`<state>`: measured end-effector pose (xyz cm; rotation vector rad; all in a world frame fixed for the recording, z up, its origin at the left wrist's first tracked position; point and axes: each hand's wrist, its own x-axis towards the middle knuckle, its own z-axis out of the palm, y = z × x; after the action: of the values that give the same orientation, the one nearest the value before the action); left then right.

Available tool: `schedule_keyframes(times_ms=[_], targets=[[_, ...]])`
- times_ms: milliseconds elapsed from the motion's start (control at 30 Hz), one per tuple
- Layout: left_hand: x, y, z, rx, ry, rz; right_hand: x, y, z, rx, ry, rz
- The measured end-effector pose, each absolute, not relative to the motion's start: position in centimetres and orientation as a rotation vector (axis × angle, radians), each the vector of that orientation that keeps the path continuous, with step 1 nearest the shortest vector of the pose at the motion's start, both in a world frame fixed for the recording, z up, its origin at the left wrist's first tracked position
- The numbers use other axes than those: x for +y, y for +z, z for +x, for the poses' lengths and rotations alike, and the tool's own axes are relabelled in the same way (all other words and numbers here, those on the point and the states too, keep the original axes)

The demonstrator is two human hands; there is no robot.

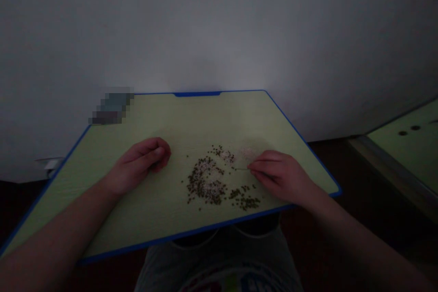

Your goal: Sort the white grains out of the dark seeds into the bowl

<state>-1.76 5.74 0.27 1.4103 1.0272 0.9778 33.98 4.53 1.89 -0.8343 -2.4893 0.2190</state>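
Observation:
My right hand (282, 175) pinches a toothpick (241, 169), or a similar thin stick, between thumb and fingers. Its tip points left, toward small dark green beans mixed with pale grains (226, 157). Left of there lies a larger mixed pile (207, 181) of the same beans and grains. A group of mostly green beans (246, 200) is near the front edge, below the stick. Pale grains (247, 151) are gathered just beyond my right fingertips. Curled in a loose fist, my left hand (145, 159) rests on the table, apart from the piles.
The light table (191, 118) has a blue rim and stands against a wall (219, 32). A blurred-out flat object (112, 107) lies at its far left corner. A pale cabinet or board (410, 146) is at the far right. My lap is under the front edge.

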Motion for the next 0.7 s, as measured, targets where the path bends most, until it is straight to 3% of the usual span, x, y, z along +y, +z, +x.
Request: schedule_keyframes(times_ms=[700], targets=[[5.7,0.1,-1.8,1.016,0.981,1.397,2.7,1.4,32.7,-2.486,0.167,-0.816]])
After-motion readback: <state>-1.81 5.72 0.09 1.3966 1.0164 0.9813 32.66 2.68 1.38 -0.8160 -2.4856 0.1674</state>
